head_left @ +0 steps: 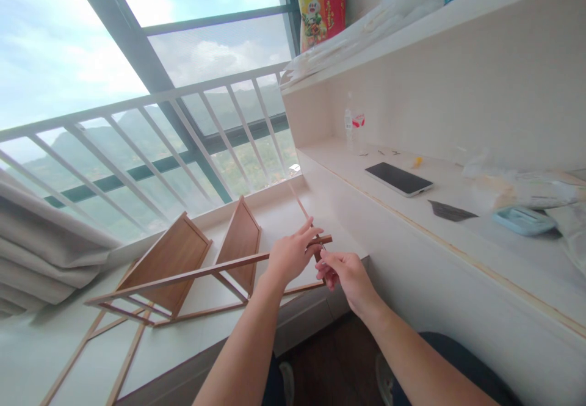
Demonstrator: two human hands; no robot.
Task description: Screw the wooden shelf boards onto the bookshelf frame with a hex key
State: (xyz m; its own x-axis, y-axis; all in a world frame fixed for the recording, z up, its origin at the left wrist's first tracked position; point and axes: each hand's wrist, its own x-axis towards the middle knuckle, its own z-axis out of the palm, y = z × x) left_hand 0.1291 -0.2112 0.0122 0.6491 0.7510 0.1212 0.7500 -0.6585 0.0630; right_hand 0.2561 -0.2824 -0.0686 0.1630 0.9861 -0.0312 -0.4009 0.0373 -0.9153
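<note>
A brown wooden shelf rack [196, 279] lies on its side along the white window ledge, with two wooden shelf panels [167, 262] standing up from its frame. My left hand [293, 252] is closed round the near end of the rack's upper rail, where a thin wooden strip [298, 201] meets it. Just to the right, my right hand [345, 278] pinches at the same corner, below the rail end. Whatever sits between its fingertips is small and partly hidden, so I cannot name it.
On the white desk [458, 247] at right lie a phone [398, 178], a dark strip [452, 210], a light blue case [523, 220] and small bits of hardware. A plastic bottle [349, 124] stands behind. A white railing [155, 104] and grey curtain [46, 241] border the ledge.
</note>
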